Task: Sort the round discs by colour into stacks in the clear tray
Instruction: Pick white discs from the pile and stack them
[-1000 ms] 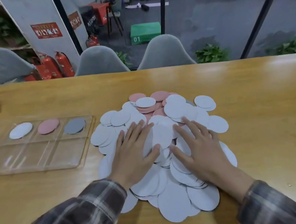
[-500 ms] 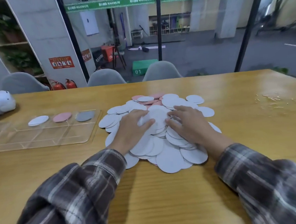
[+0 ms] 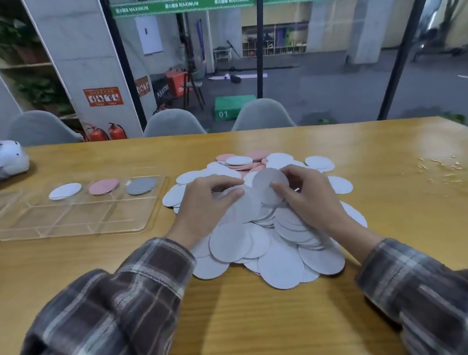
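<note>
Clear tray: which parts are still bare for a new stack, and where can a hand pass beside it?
In the clear tray the near row is bare; its far row holds a white disc, a pink disc and a grey disc. Bare table runs in front of tray and disc pile. The gap between them is tight.

A white headset [image 3: 1, 160] sits at the far left of the wooden surface [image 3: 265, 327] before me; pale scraps [image 3: 437, 166] litter its right. Beyond stand grey chairs [image 3: 172, 123], red extinguishers [image 3: 108, 132] and a green box [image 3: 233, 108].
</note>
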The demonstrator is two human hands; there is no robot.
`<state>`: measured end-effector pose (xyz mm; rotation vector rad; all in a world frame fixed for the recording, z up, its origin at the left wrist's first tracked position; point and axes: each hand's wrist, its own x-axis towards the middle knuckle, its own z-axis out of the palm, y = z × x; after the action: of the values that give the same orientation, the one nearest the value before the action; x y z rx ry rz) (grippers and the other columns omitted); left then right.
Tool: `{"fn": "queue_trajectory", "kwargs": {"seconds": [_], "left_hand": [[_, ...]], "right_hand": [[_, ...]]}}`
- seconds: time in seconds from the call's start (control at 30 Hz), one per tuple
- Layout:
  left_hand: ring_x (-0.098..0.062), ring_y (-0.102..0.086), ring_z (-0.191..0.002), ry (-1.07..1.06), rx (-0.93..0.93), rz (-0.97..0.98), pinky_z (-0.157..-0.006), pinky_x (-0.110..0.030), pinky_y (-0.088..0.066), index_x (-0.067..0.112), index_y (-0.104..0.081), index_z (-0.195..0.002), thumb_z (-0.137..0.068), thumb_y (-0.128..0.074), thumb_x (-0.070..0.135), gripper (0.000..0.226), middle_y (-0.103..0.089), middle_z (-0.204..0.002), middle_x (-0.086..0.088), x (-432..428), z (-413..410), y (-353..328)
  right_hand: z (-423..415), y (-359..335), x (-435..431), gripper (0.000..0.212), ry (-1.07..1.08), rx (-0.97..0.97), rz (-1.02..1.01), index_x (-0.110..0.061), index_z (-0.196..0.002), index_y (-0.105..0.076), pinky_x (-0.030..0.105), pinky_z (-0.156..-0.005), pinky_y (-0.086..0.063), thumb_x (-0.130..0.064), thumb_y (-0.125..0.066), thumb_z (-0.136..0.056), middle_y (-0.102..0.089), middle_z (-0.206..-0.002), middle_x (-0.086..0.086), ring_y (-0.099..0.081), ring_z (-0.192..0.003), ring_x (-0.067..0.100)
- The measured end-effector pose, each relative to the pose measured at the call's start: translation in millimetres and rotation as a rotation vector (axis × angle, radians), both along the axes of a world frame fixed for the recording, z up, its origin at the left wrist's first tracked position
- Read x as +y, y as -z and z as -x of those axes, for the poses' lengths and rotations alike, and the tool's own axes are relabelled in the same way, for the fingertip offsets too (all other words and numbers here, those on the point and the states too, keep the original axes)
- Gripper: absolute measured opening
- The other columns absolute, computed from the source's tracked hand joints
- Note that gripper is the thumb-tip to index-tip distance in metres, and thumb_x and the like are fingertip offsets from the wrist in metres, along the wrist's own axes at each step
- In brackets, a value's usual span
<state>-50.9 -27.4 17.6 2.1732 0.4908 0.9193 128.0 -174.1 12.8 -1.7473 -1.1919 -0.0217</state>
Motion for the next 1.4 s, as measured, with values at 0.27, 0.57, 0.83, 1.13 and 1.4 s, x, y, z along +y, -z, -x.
{"fn": "queue_trajectory", "kwargs": {"seconds": [0.27,0.57,0.83,1.13,1.4], "left_hand": [[-0.004,-0.072,-0.083,0.056,-0.061,0.247,-0.075,-0.015,-0.053,0.013,-0.080,-0.091,-0.087,-0.076,0.000,0.014,-0.079,-0.087,0.008,0.9,-1.3,-6.6],[-0.016,-0.073,-0.091,0.032,-0.182,0.252,-0.083,-0.025,-0.056,0.015,-0.082,-0.093,-0.086,-0.083,0.014,0.007,-0.080,-0.092,0.003,-4.3,0.0,-11.2],[-0.008,-0.073,-0.080,-0.037,-0.192,0.050,-0.077,-0.016,-0.055,0.016,-0.080,-0.095,-0.085,-0.086,0.019,0.012,-0.078,-0.086,0.007,-15.5,-0.2,-11.0],[0.002,-0.062,-0.100,0.028,0.290,-0.263,-0.084,-0.008,-0.041,0.026,-0.078,-0.111,-0.084,-0.082,0.047,0.035,-0.071,-0.104,0.017,14.4,30.9,1.1],[-0.002,-0.058,-0.095,0.039,0.323,-0.185,-0.078,-0.014,-0.041,0.026,-0.077,-0.115,-0.080,-0.088,0.038,0.039,-0.062,-0.100,0.012,13.2,29.0,1.5]], "right_hand": [[1.4,0.1,-2.8,0.008,0.002,0.073,-0.015,-0.023,-0.093,-0.069,0.038,-0.066,-0.054,-0.024,-0.063,-0.099,-0.071,-0.081,-0.008,-0.063,-0.071,0.012],[14.5,-8.4,-6.6,0.021,-0.125,0.245,-0.033,-0.013,-0.102,-0.069,0.033,-0.069,-0.062,-0.014,-0.049,-0.105,-0.069,-0.096,0.009,-0.069,-0.085,0.028],[26.6,-8.2,-5.3,0.009,-0.164,0.154,-0.041,-0.015,-0.099,-0.071,0.039,-0.071,-0.062,-0.022,-0.066,-0.099,-0.076,-0.090,-0.004,-0.073,-0.083,0.016],[23.1,-2.6,-5.0,0.018,-0.052,0.102,0.046,-0.006,-0.098,-0.065,0.035,-0.064,-0.060,-0.022,-0.058,-0.103,-0.071,-0.092,0.013,-0.072,-0.066,0.016],[27.7,-7.0,-1.5,0.021,-0.039,0.163,0.042,-0.007,-0.099,-0.066,0.041,-0.067,-0.062,-0.024,-0.055,-0.105,-0.069,-0.091,0.018,-0.074,-0.062,0.018]]}}
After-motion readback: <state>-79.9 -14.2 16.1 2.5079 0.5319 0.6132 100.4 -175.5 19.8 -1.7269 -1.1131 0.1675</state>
